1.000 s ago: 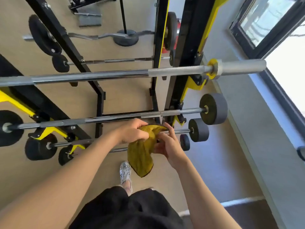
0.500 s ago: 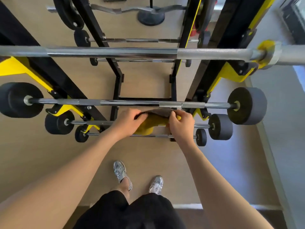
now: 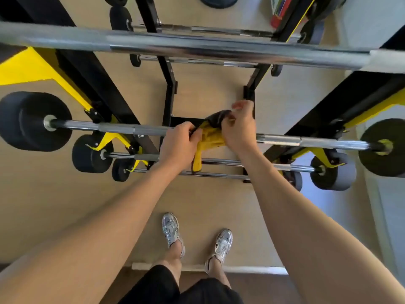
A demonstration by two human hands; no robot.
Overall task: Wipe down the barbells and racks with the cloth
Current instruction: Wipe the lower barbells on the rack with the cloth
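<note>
Fingers (image 3: pixel 192 133): curled on both the left hand (image 3: pixel 178 145) and the right hand (image 3: pixel 240 128), pinching the cloth.
Cloth (image 3: pixel 210 137): yellow with a grey side, bunched over the middle of the plated barbell (image 3: pixel 109 127); one end hangs below it.
Rack (image 3: pixel 105 93): black with yellow brackets, carrying the plated barbell.
Smaller barbells (image 3: pixel 223 162): just below the plated barbell.
Thick bar (image 3: pixel 197 46): above the plated barbell, blurred.

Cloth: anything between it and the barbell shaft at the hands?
Nothing visible. The left hand and right hand grip the yellow cloth right at the shaft of the barbell, mid-span. Contact with the steel cannot be told. The thick top bar runs clear of the hands.
</note>
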